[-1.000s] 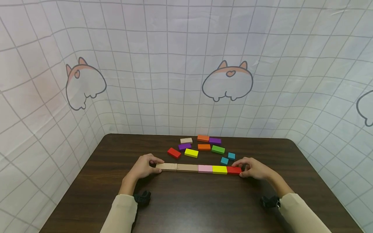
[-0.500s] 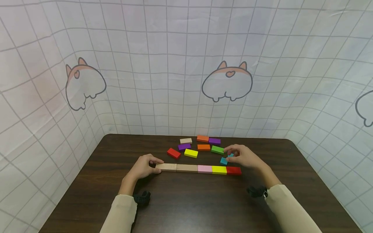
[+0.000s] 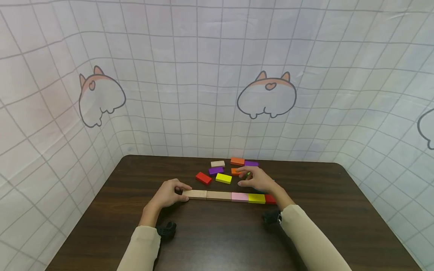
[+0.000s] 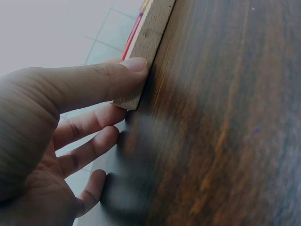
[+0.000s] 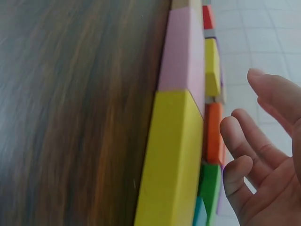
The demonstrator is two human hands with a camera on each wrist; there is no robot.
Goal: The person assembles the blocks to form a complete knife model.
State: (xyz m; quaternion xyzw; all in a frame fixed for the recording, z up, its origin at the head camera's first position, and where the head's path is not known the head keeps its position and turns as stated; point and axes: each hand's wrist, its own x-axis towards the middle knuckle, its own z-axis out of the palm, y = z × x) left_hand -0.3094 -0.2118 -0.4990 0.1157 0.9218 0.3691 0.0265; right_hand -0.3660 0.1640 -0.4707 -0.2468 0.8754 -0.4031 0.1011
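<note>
A straight row of blocks lies on the dark table. From the left it has a plain wooden block (image 3: 197, 194), another wooden block (image 3: 219, 195), a pink block (image 3: 239, 197), a yellow block (image 3: 256, 198) and a red block (image 3: 269, 199). My left hand (image 3: 168, 194) pinches the left end of the first wooden block, thumb on its near side in the left wrist view. Behind the row, my right hand (image 3: 258, 180) hovers with fingers spread and nothing between them, near an orange block (image 5: 214, 134) and a green block (image 5: 210, 186). It partly hides these and the blue blocks.
Loose blocks lie behind the row: a yellow one (image 3: 223, 178), a red one (image 3: 203, 178), a purple one (image 3: 216, 171), a wooden one (image 3: 217, 164) and an orange one (image 3: 237, 161) beside another purple block (image 3: 251, 163). A patterned white cloth (image 3: 217, 94) hangs behind the table (image 3: 217, 233).
My right hand has let go of the red block at the row's right end and moved back and left over the loose blocks. The left hand keeps its hold on the wooden block.
</note>
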